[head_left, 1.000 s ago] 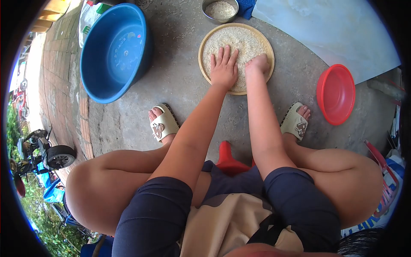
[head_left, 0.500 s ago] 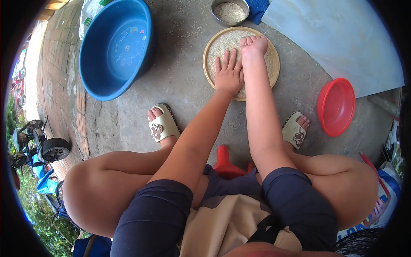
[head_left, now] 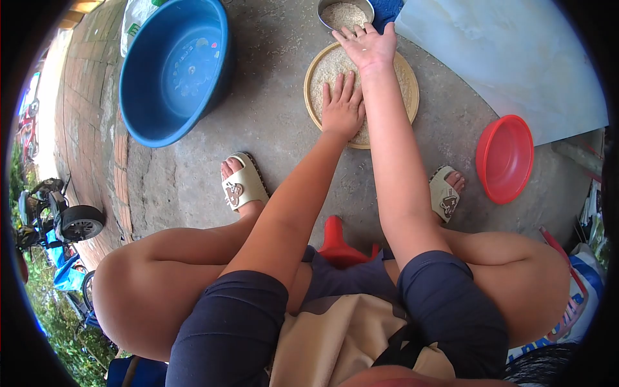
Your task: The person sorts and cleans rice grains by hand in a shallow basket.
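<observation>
Beneath the left hand [head_left: 343, 116]: grain [head_left: 327, 69].

Looks like somebody's porch or yard at home, from where I'm standing. Underfoot it's scuffed bare concrete [head_left: 271, 122], running into worn brick paving [head_left: 90, 122] over on the left, then bright daylight and leafy plants [head_left: 58, 342]. Some wheeled vehicle with a chunky black tyre [head_left: 80, 223] sits out there too. Super household stuff on the ground: big blue tub [head_left: 148, 97], red basin [head_left: 506, 161], what seems a red plastic stool [head_left: 334, 238], slip-on sandals [head_left: 248, 184], round tray [head_left: 416, 97] of grain.
</observation>
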`<state>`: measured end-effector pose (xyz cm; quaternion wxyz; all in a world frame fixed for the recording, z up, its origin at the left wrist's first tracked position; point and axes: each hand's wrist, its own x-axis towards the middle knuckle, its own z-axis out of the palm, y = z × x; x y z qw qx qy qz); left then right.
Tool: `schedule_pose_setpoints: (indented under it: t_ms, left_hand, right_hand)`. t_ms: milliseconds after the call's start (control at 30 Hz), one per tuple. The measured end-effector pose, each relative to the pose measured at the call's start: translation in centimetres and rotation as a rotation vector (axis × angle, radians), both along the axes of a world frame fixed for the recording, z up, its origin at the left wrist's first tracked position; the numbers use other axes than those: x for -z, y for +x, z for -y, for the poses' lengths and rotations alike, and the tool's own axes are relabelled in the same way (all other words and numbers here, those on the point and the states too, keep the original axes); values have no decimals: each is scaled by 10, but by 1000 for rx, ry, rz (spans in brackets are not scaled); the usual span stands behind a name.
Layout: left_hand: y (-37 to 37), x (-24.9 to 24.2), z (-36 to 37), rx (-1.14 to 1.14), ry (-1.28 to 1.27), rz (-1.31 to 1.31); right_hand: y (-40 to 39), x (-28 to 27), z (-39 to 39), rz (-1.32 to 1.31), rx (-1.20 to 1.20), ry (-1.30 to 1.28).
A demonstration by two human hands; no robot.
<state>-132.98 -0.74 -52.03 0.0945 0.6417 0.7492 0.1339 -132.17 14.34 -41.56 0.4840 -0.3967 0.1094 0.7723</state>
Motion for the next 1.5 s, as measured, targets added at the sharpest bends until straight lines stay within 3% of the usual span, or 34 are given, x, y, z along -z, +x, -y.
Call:
schedule_pose_setpoints:
  t_ms: [67, 233, 300, 333, 400, 433, 500, 533, 633, 767, 833, 900, 967, 1000, 1067, 1167, 1333, 1500]
  left_hand:
    - [-2, 0, 0, 17, -34, 2]
    - [-3, -1, 3, 35, -68, -4]
    - [-2, -2, 6, 18, -5, 62]
    - [-1, -1, 8, 13, -3, 76]
    - [-1, 1, 11, 15, 17, 78]
    - [-1, 0, 12, 18, 32, 80]
    - [-2, -2, 15, 5, 54, 128]
    - [-3, -3, 17, -6, 70, 176]
    - [-8, -6, 16, -64, 144, 274]
    - [-15, -17, 4, -193, 98, 533]
    - [-14, -35, -3, -554, -16, 1080]
    - [-18, -21, -10, -593, 55, 1150]
    - [-22, -24, -12, -598, 19, 1486]
    - [-24, -28, -13, -597, 21, 1487]
    - [-27, -35, -11, -709, -128, 1969]
    - [-36, -16, -13, -700, -101, 2124]
    - [-44, -25, -12, -834, -57, 2156]
    - [-45, -26, -17, -805, -89, 2089]
  right_hand:
    - [16, 20, 19, -257, -34, 261]
    - [59, 74, 47, -13, -17, 273]
    - [74, 88, 59, 497, -123, 195]
    - [78, 92, 66, 497, -122, 201]
    - [87, 102, 80, 883, -163, 355]
    - [90, 106, 85, 884, -160, 361]
    - [93, 110, 96, 1548, -352, 756]
    - [92, 111, 102, 1715, -351, 867]
    - [92, 110, 128, 1811, -396, 1056]
    - [91, 106, 142, 1774, -470, 1001]
    - [86, 100, 139, 1713, -402, 939]
    - [81, 93, 132, 1654, -340, 880]
    - [71, 85, 124, 1413, -243, 857]
    - [67, 75, 123, 1414, -242, 859]
    - [60, 55, 120, 1192, -504, 810]
    - [55, 52, 113, 1430, -447, 930]
    - [75, 69, 112, 1902, -410, 803]
    - [91, 96, 128, 1983, -567, 952]
